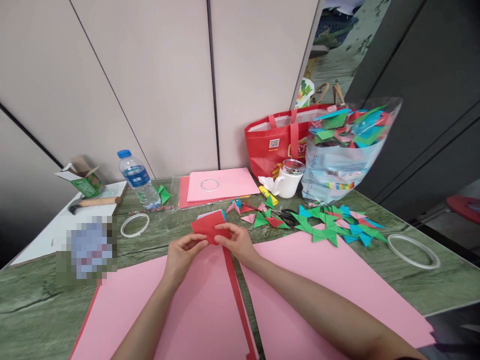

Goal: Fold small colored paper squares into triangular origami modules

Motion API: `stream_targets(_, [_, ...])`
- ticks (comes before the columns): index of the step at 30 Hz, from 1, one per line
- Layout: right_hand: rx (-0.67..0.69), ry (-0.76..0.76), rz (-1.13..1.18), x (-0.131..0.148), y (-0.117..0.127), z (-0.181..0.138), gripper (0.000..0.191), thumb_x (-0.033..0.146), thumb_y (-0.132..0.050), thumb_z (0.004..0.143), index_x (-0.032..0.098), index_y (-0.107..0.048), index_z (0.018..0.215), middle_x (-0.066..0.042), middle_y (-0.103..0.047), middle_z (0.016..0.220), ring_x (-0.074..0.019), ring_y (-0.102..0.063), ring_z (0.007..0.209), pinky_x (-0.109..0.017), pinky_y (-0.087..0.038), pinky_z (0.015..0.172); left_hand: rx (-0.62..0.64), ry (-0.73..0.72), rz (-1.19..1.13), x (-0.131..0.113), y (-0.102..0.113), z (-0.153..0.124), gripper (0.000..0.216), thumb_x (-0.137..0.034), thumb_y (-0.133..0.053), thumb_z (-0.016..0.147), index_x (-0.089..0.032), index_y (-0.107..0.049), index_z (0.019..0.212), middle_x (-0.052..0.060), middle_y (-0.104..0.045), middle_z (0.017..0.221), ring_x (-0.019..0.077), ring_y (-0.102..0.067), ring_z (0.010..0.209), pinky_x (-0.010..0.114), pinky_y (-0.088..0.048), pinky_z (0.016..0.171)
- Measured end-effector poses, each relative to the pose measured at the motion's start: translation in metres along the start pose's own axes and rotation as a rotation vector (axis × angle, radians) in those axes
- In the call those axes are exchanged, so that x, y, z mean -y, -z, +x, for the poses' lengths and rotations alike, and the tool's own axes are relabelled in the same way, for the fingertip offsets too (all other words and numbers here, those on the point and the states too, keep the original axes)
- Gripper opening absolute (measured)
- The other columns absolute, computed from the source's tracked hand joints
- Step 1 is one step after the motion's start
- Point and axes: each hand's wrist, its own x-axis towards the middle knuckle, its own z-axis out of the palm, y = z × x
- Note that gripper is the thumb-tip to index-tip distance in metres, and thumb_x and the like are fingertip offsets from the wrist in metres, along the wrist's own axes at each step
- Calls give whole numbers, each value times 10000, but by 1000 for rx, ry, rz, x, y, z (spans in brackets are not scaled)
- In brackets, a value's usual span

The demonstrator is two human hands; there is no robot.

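My left hand (183,252) and my right hand (237,241) both pinch the near edge of a small red paper piece (207,225), which rests on a short stack of coloured sheets. The hands meet just above two large pink sheets (318,285) lying on the green table. Fingers of both hands are closed on the red paper. Beyond the right hand lie several folded paper triangles (330,227) in green, blue, red and pink.
A water bottle (137,178), hammer (92,202) and small box (82,177) stand at the left. White rings (135,225) (412,250) lie on the table. A white mug (288,180), red bag (279,142) and plastic bag of folded pieces (345,147) stand at the back.
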Motion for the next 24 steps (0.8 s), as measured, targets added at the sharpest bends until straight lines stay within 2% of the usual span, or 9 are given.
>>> stream_targets(2, [36,-54,-1,-1,-1,-1,340,280,-656,626,199,-577,946,-35,-598,964,-153,-574,698,-264,-464,584,-19,-9,-40,2,-1,0,288,-262,-733,521,-159,-680,785,58,-688,805,192,-619,730,272,-488,665])
stream_targets(4, [20,-46,1,-5,-4,-2,439,265,-709,554,208,-545,956,-36,-571,1006,-158,-572,731,-257,-469,590,-4,-26,-100,3,-3,0,464,-244,-733,528,-158,-631,973,52,-684,834,188,-621,753,272,-491,676])
stream_targets(7, [-28,-4,59,-11,-7,-2,496,232,-723,526,218,-477,957,-30,-573,965,-177,-573,813,-266,-478,637,77,-44,-224,2,-6,-1,813,-224,-716,573,-204,-329,1288,31,-688,826,186,-630,785,302,-489,721])
stream_targets(9, [-54,22,111,-12,-8,-1,512,207,-717,534,224,-433,959,-24,-572,959,-176,-576,840,-276,-479,677,112,-38,-288,1,-7,-2,983,-213,-717,581,-241,-106,1350,37,-693,846,192,-636,804,332,-484,745])
stream_targets(11, [-63,37,144,-12,-8,-1,541,194,-713,540,227,-401,981,-24,-569,965,-176,-578,858,-285,-478,703,126,1,-312,0,-6,-1,1050,-211,-730,565,-231,-37,1354,62,-698,853,210,-640,806,353,-484,743])
stream_targets(14, [-56,31,153,-9,-8,-2,586,196,-709,550,227,-370,1028,-30,-574,955,-181,-586,861,-297,-481,720,159,78,-316,0,-3,0,959,-224,-736,555,-170,-182,1336,98,-700,852,240,-639,813,373,-487,740])
stream_targets(18, [-50,18,166,-8,-9,-3,626,206,-710,554,233,-347,1063,-34,-586,930,-189,-598,854,-315,-486,737,175,124,-309,3,-2,1,624,-235,-717,582,-120,-483,1148,106,-699,857,237,-644,801,358,-488,758])
stream_targets(24, [-68,-20,204,-11,-9,-1,648,221,-715,546,232,-337,1072,-47,-589,947,-196,-606,868,-338,-486,765,119,155,-329,9,-7,-1,440,-246,-731,558,-116,-595,956,78,-707,825,220,-650,781,335,-496,757])
